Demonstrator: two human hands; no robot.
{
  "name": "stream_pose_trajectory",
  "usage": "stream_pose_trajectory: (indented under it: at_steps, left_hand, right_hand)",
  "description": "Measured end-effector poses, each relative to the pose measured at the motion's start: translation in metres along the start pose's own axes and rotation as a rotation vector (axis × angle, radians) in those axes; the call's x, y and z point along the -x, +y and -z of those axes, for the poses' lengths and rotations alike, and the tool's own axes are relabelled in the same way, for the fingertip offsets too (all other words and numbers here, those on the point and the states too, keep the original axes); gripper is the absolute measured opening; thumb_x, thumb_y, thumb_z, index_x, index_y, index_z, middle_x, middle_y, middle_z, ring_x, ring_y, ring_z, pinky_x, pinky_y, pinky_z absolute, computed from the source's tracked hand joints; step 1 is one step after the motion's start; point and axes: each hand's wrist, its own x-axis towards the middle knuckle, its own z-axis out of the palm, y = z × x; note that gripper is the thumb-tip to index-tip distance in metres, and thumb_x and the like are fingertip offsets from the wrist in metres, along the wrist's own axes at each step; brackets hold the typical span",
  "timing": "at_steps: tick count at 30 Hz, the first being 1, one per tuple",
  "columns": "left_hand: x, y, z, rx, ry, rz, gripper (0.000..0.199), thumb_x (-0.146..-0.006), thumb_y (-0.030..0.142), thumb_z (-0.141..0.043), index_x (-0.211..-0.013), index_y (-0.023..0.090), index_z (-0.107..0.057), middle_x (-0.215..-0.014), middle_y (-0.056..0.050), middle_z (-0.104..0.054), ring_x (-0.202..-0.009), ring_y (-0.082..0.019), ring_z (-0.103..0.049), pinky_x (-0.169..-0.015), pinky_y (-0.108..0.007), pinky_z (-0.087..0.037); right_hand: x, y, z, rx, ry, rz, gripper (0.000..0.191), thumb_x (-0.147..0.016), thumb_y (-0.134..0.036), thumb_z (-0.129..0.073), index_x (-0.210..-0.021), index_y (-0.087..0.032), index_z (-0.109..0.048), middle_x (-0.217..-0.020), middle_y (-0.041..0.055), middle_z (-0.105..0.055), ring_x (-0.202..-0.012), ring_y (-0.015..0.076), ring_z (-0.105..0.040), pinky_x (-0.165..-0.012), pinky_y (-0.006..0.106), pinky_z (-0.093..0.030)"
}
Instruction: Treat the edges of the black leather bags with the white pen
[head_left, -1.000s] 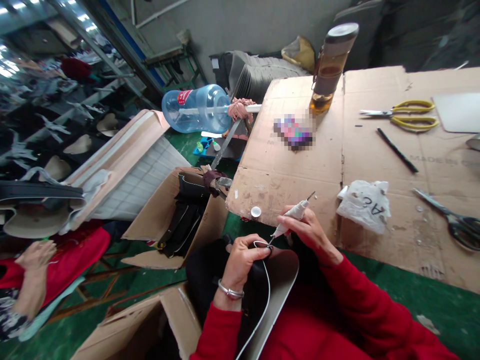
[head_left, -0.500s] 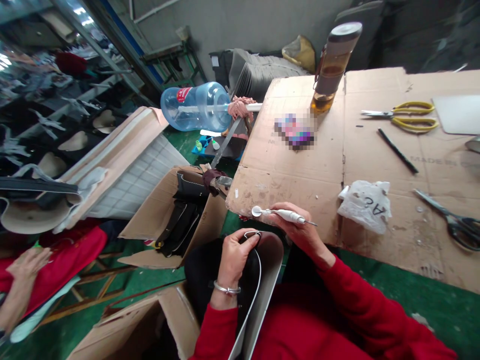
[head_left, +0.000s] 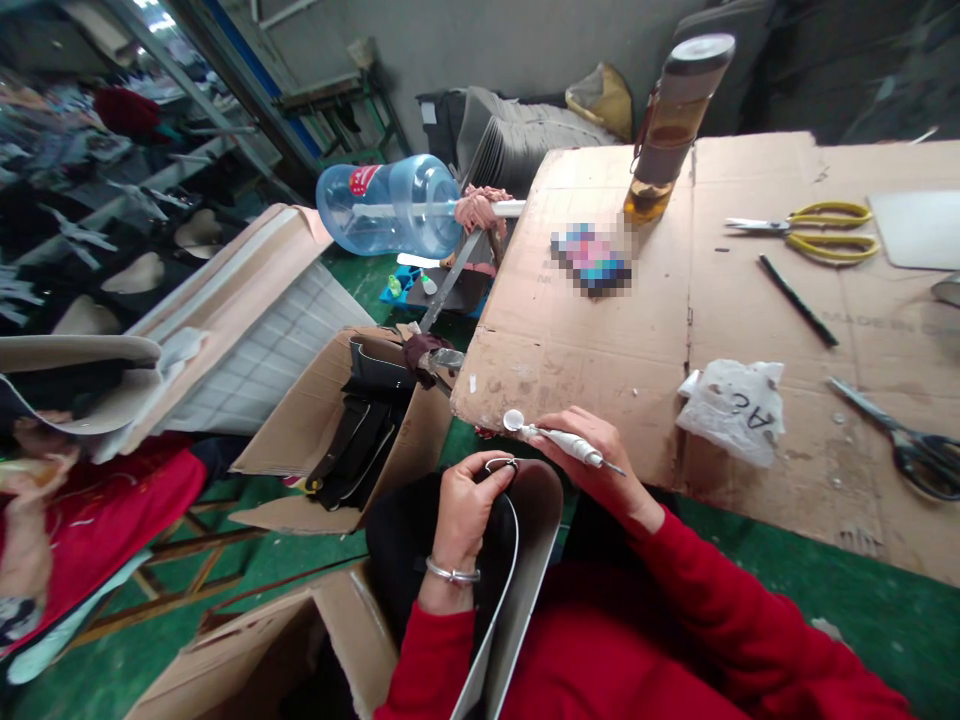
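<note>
My left hand point(head_left: 463, 515), with a silver bangle at the wrist, pinches the top edge of a black piece with white edging point(head_left: 512, 560). The piece curves over my lap and shows a grey inner side. A thin white loop shows at my fingertips. In my right hand point(head_left: 589, 450) is a white pen-like tool point(head_left: 570, 444) with a thin metal tip pointing right. A small round white cap or dish point(head_left: 514, 420) lies by the tool's left end, at the table's corner.
Cardboard-covered table point(head_left: 600, 350) bears yellow-handled scissors point(head_left: 832, 233), black scissors point(head_left: 926, 462), a plastic bag point(head_left: 735, 410), a black stick point(head_left: 796, 300) and a bottle point(head_left: 675, 130). Left are an open box point(head_left: 300, 430), a water jug point(head_left: 390, 205) and another person's arm point(head_left: 30, 550).
My right hand has shifted slightly left, and the tool tilts more steeply down to the right. My left hand keeps its pinch. At the far left the other person's hands and a curved piece have moved.
</note>
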Motion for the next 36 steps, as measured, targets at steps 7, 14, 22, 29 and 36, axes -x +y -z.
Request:
stream_pose_trajectory:
  at_steps: [7, 14, 22, 29, 36]
  left_hand:
    - [-0.002, -0.001, 0.000, 0.174, 0.018, 0.099, 0.029, -0.061, 0.023, -0.089, -0.089, 0.016, -0.082, -0.082, -0.005, -0.078, -0.073, -0.017, -0.068, -0.069, -0.024, -0.052]
    - [-0.002, 0.001, 0.001, 0.222, 0.006, 0.110, 0.036, -0.060, 0.021, -0.091, -0.093, 0.016, -0.081, -0.082, -0.005, -0.078, -0.073, -0.016, -0.069, -0.070, -0.024, -0.053]
    - [0.001, 0.006, 0.011, 0.252, -0.013, 0.142, 0.042, -0.057, 0.023, -0.094, -0.095, 0.015, -0.078, -0.081, -0.004, -0.077, -0.070, -0.015, -0.069, -0.068, -0.023, -0.053]
    - [0.002, 0.010, 0.010, 0.254, -0.054, 0.150, 0.041, -0.057, 0.022, -0.094, -0.092, 0.016, -0.073, -0.078, -0.002, -0.075, -0.068, -0.014, -0.067, -0.067, -0.022, -0.052]
    - [0.003, 0.013, 0.005, 0.219, -0.059, 0.134, 0.040, -0.058, 0.024, -0.093, -0.092, 0.016, -0.074, -0.078, -0.002, -0.075, -0.070, -0.014, -0.067, -0.068, -0.023, -0.051]
  right_hand:
    - [-0.004, 0.000, 0.001, -0.057, 0.006, -0.144, 0.023, -0.102, -0.042, -0.065, -0.094, -0.021, -0.070, -0.084, 0.0043, -0.071, -0.074, 0.0190, -0.064, -0.067, 0.029, -0.047]
    - [0.000, -0.001, 0.002, -0.144, 0.053, -0.126, 0.021, -0.098, -0.043, -0.069, -0.099, -0.022, -0.074, -0.090, 0.0064, -0.074, -0.078, 0.0215, -0.067, -0.073, 0.032, -0.051]
    - [-0.003, 0.002, 0.014, -0.599, -0.065, -0.265, 0.031, -0.096, -0.044, -0.069, -0.083, -0.016, -0.074, -0.077, 0.0039, -0.068, -0.065, 0.0156, -0.060, -0.056, 0.025, -0.044]
    - [-0.007, 0.001, 0.019, -0.591, -0.097, -0.256, 0.043, -0.094, -0.055, -0.069, -0.080, -0.014, -0.073, -0.073, 0.0040, -0.066, -0.062, 0.0147, -0.056, -0.055, 0.026, -0.042]
    - [-0.006, 0.003, 0.018, -0.543, -0.134, -0.238, 0.045, -0.095, -0.058, -0.067, -0.082, -0.015, -0.074, -0.078, 0.0045, -0.068, -0.066, 0.0161, -0.060, -0.058, 0.026, -0.045]
